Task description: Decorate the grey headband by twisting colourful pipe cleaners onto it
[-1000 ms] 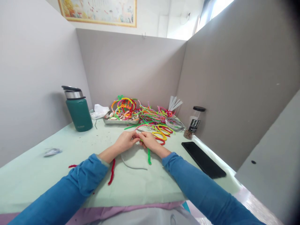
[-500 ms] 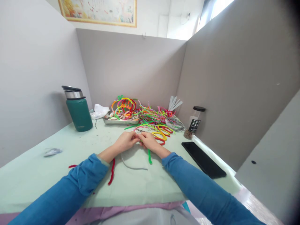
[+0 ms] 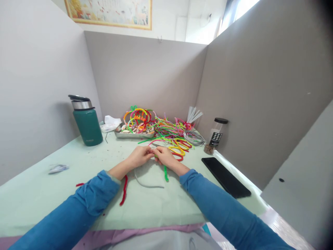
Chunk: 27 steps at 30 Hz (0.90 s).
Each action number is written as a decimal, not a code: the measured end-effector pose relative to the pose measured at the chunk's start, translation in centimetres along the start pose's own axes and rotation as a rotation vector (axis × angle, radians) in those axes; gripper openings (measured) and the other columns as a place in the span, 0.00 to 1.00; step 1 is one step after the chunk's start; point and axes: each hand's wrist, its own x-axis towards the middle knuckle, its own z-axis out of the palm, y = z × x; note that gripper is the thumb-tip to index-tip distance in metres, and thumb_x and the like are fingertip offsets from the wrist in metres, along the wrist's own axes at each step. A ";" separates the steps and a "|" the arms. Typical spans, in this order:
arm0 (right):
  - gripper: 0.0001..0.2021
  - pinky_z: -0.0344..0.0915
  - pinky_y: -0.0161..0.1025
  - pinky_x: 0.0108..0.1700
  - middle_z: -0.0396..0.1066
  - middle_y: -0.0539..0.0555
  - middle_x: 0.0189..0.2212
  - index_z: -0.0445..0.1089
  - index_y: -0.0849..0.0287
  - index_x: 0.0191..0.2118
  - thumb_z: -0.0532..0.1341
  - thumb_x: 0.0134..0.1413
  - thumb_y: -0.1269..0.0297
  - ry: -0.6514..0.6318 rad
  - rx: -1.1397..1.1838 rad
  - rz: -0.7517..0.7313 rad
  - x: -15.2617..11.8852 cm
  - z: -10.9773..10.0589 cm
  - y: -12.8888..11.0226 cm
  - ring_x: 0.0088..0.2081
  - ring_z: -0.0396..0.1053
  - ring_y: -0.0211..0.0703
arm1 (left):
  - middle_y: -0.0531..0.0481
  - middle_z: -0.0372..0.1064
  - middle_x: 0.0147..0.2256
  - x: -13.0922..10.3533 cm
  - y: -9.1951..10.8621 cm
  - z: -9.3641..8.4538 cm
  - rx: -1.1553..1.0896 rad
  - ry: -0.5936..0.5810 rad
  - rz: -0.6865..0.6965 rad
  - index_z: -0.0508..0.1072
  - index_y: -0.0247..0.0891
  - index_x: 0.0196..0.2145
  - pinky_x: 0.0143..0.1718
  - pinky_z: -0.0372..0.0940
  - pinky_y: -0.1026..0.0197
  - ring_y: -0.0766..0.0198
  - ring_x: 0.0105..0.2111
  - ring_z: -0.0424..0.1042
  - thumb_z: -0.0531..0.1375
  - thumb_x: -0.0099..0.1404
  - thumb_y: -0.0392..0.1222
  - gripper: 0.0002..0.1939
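My left hand (image 3: 141, 156) and my right hand (image 3: 164, 156) meet fingertip to fingertip over the middle of the table. Both are closed in a pinch; whatever lies between the fingers is mostly hidden, with a bit of green showing. A green fuzzy stem (image 3: 165, 173) lies below my right hand. Near my left wrist is a red fuzzy stem (image 3: 124, 192), and a grey wire (image 3: 148, 186) curves between the two. Just beyond my right hand are looped yellow stems (image 3: 178, 151) and red ones.
A metal tray (image 3: 134, 135) holds shells and bent colourful stems. Behind the hands lie a stem pile (image 3: 169, 128) and a wire coil (image 3: 194, 138). A green bottle (image 3: 88, 127) stands left; a clear jar (image 3: 214, 137) and black phone (image 3: 225, 177) are at right.
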 end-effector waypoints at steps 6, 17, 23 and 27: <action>0.14 0.50 0.29 0.18 0.65 0.48 0.17 0.63 0.60 0.22 0.52 0.54 0.58 0.000 0.024 0.002 0.0 0.0 -0.1 0.14 0.56 0.30 | 0.54 0.65 0.20 0.0 -0.2 0.1 -0.019 0.027 0.004 0.71 0.35 0.29 0.24 0.52 0.68 0.70 0.22 0.61 0.54 0.57 0.45 0.11; 0.13 0.52 0.29 0.18 0.65 0.48 0.17 0.63 0.60 0.23 0.52 0.54 0.60 -0.005 0.008 -0.002 0.1 0.0 0.1 0.15 0.57 0.30 | 0.54 0.64 0.19 0.1 -0.4 0.3 0.013 0.052 -0.029 0.72 0.35 0.27 0.23 0.50 0.68 0.70 0.20 0.59 0.54 0.56 0.48 0.13; 0.12 0.51 0.28 0.17 0.65 0.47 0.17 0.63 0.60 0.24 0.52 0.54 0.60 -0.007 0.025 -0.004 0.2 0.0 0.1 0.14 0.57 0.29 | 0.55 0.64 0.19 0.1 -0.2 0.1 0.036 0.055 -0.012 0.70 0.36 0.27 0.24 0.51 0.68 0.69 0.21 0.60 0.54 0.57 0.47 0.12; 0.12 0.52 0.28 0.16 0.65 0.47 0.17 0.63 0.60 0.23 0.51 0.54 0.61 -0.018 0.022 0.003 0.1 -0.1 -0.1 0.14 0.57 0.29 | 0.55 0.65 0.19 0.0 -0.1 0.1 0.025 0.058 -0.028 0.70 0.36 0.28 0.24 0.51 0.68 0.69 0.21 0.60 0.54 0.57 0.46 0.11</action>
